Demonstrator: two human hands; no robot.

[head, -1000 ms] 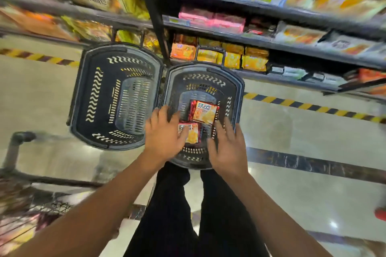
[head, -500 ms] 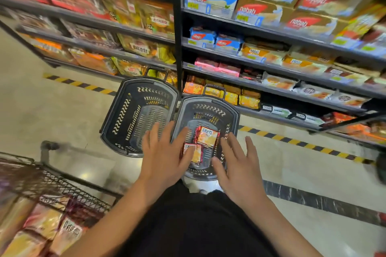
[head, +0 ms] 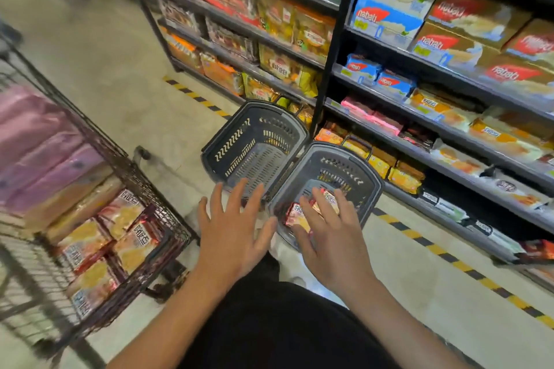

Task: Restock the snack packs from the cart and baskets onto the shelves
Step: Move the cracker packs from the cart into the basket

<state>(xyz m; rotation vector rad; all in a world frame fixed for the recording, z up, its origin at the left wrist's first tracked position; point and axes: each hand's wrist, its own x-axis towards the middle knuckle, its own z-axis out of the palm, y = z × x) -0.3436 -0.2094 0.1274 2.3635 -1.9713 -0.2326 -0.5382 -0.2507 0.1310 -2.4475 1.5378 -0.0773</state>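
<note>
Standing on pale floor (head: 120,75) beside stocked shelves (head: 419,117), left hand (head: 230,237), right hand (head: 335,243) spread, empty.

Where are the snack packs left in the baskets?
Head view, centre-right: the snack packs lie in the right basket, partly behind the right hand.

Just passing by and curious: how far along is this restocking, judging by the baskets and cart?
Done, it seems: the left basket looks empty, and the shelves hold many packs. In hand: nothing is gripped; the left hand and right hand hang open over the right basket, where a couple of snack packs lie. Left: those packs, plus the pile in the cart.
</note>
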